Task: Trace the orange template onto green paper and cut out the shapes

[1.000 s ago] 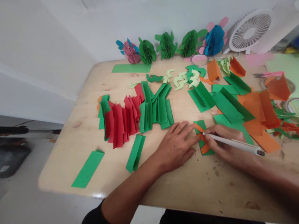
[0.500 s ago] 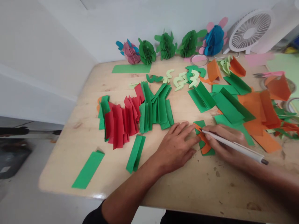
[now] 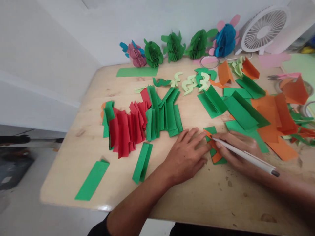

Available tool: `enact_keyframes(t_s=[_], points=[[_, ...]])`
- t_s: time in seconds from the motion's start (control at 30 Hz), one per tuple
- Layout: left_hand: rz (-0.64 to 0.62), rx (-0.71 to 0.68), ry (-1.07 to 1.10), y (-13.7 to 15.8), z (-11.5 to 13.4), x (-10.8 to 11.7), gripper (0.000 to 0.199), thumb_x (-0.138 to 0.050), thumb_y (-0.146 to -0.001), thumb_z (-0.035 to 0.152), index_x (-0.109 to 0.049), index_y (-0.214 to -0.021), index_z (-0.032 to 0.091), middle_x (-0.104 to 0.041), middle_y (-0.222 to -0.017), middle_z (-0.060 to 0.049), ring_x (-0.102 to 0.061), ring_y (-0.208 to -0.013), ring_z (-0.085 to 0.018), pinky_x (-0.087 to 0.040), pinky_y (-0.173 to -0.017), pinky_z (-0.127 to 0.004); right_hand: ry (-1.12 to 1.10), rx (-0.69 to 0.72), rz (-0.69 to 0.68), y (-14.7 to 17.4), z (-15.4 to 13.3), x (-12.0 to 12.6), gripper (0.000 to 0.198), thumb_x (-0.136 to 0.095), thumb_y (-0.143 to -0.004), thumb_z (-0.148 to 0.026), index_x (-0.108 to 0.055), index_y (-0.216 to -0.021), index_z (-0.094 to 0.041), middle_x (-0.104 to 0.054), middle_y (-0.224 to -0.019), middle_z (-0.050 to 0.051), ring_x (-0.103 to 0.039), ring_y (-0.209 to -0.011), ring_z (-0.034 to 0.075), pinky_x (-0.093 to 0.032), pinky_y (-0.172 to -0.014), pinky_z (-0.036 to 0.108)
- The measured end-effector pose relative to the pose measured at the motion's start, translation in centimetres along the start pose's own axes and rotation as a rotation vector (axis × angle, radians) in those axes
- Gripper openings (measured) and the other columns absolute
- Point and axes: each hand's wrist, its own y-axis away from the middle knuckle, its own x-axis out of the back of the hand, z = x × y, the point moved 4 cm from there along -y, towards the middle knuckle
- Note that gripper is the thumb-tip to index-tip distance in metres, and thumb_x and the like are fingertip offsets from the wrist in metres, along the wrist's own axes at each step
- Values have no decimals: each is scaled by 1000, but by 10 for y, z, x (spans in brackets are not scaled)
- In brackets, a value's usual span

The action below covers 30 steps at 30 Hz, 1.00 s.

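A white pen is gripped in the right hand, its tip set at an orange curved cutout that is laid on a green paper piece on the surface, between both hands. The cutout is steadied by the left hand, held flat with fingers slightly spread. An outline seems only partly traced, if at all; pale wavy pieces are already cut, while folded green sheets are apparently left uncut.

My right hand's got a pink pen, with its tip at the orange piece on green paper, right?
Not pink: the head view shows the pen is white. The right hand does have its tip at the orange piece on green paper.
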Motion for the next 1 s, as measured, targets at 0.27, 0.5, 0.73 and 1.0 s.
enact_keyframes(t_s=[0.27,0.5,0.73,1.0], points=[[1,6,-17,0,0,1,42,-53,-88,30,-53,-129,22,-47,-143,-11,-38,-135,-32,-31,-110,-53,-107,-178,-29,-2,3,1,10,-54,-89,-24,-63,-91,-22,-70,-75,0,-63,-59,15,-47,-51,27],[-2,10,-12,0,0,1,38,-52,-89,28,-55,-126,21,-47,-143,-10,-37,-135,-32,-31,-110,-53,-156,-237,-77,-4,7,-1,10,-56,-89,-25,-65,-85,-22,-66,-68,-2,-59,-55,13,-45,-49,25],[-3,12,5,0,0,1,38,-52,-88,27,-55,-126,21,-48,-143,-11,-37,-135,-32,-30,-110,-53,-209,-249,-78,-6,5,-2,9,-55,-88,-24,-64,-84,-23,-67,-68,-2,-59,-56,13,-45,-48,24],[8,15,17,0,0,1,40,-53,-88,27,-54,-128,22,-48,-143,-11,-38,-135,-32,-31,-109,-54,-205,-255,-80,-7,4,-1,10,-56,-87,-25,-64,-83,-22,-66,-67,-2,-60,-55,13,-45,-48,24]])
